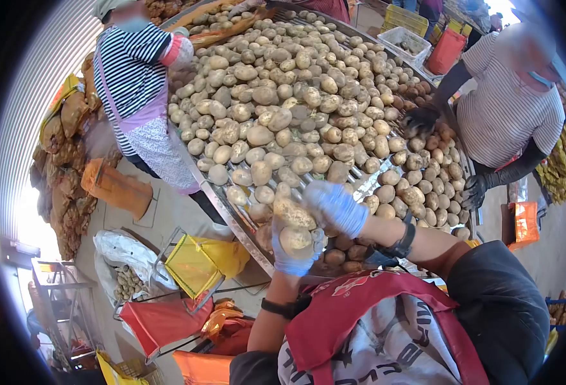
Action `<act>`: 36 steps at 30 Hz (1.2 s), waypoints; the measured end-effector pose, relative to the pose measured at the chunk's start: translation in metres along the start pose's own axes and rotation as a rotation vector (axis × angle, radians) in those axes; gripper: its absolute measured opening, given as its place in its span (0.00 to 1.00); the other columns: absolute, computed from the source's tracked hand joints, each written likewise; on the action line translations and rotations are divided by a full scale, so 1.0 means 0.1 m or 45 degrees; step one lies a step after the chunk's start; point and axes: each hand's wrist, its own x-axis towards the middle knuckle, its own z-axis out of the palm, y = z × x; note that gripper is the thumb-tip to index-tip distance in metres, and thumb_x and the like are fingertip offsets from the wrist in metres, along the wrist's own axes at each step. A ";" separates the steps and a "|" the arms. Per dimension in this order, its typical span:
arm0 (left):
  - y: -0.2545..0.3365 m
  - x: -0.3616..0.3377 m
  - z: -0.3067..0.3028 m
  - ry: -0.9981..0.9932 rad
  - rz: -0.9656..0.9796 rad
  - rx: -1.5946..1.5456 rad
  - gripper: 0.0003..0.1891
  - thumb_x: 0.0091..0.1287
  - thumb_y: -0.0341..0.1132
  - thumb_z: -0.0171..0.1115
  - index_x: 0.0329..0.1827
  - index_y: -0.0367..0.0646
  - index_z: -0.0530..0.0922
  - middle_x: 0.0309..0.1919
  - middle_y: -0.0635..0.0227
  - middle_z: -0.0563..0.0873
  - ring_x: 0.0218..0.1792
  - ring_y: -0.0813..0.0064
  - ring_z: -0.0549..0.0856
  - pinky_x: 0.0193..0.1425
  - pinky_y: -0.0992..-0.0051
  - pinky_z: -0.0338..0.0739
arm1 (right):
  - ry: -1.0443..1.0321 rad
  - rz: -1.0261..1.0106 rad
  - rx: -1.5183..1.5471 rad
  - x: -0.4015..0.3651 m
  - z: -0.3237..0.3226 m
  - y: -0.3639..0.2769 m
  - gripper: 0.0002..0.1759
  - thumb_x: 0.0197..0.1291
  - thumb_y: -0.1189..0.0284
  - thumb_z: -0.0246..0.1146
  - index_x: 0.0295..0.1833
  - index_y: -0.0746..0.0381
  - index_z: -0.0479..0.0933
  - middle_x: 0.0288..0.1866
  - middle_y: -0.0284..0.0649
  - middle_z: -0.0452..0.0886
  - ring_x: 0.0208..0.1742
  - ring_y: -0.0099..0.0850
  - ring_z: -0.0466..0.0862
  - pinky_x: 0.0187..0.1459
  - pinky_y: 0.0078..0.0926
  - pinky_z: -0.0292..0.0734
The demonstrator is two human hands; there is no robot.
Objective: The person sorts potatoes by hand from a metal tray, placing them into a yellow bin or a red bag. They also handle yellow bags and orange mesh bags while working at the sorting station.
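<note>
My left hand (298,260), in a pale blue glove, is closed around a potato (296,242) close to the near edge of the sorting table. A longer potato with brown patches (294,213) lies right against it, at the fingertips. Just to the right, my right hand (336,206), also gloved in blue, hovers over the heap. Its fingers are smeared by motion, so I cannot tell whether they hold anything. A large heap of potatoes (260,135) covers the slatted metal table (231,221), and some bare slats show near my hands.
A person in a striped top (135,64) stands at the left side; another person (514,96), wearing black gloves, works at the right. Below left are a yellow bag on a frame (209,263), a red bag (166,324) and a white sack of small potatoes (126,247).
</note>
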 end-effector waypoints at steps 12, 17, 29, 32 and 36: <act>0.23 -0.68 -1.13 0.307 -0.089 -1.232 0.36 0.61 0.67 0.50 0.62 0.50 0.69 0.48 0.64 0.79 0.43 0.64 0.77 0.42 0.64 0.78 | 0.015 1.138 0.944 -0.77 -0.31 0.23 0.13 0.67 0.62 0.55 0.34 0.59 0.72 0.24 0.31 0.68 0.24 0.22 0.68 0.27 0.21 0.65; 0.52 -1.01 -1.34 -0.008 -0.201 -1.183 0.35 0.57 0.66 0.57 0.66 0.62 0.66 0.50 0.58 0.75 0.35 0.61 0.74 0.36 0.64 0.75 | -0.582 1.170 0.535 -0.66 0.08 -0.23 0.11 0.63 0.67 0.57 0.44 0.62 0.77 0.36 0.45 0.80 0.38 0.39 0.80 0.41 0.34 0.75; 0.74 -1.07 -2.83 1.329 0.066 -0.952 0.24 0.63 0.56 0.54 0.56 0.50 0.71 0.44 0.67 0.78 0.45 0.72 0.79 0.53 0.68 0.76 | -0.499 0.093 0.167 -0.82 0.83 -0.80 0.08 0.58 0.70 0.57 0.41 0.59 0.78 0.35 0.45 0.77 0.39 0.44 0.80 0.41 0.37 0.76; 0.80 -0.85 -2.84 1.641 -0.383 -0.310 0.19 0.64 0.50 0.55 0.52 0.48 0.73 0.43 0.68 0.80 0.45 0.72 0.81 0.51 0.71 0.76 | -1.073 0.111 0.082 -0.76 1.31 -1.14 0.14 0.59 0.62 0.57 0.45 0.58 0.77 0.44 0.46 0.75 0.45 0.45 0.79 0.45 0.39 0.76; 0.36 -0.51 -2.09 0.458 -0.053 0.889 0.22 0.60 0.47 0.62 0.54 0.46 0.74 0.50 0.63 0.81 0.54 0.66 0.78 0.58 0.61 0.67 | -0.810 0.023 0.153 -0.83 1.26 -1.19 0.19 0.57 0.56 0.58 0.46 0.59 0.76 0.47 0.46 0.74 0.47 0.46 0.79 0.46 0.41 0.76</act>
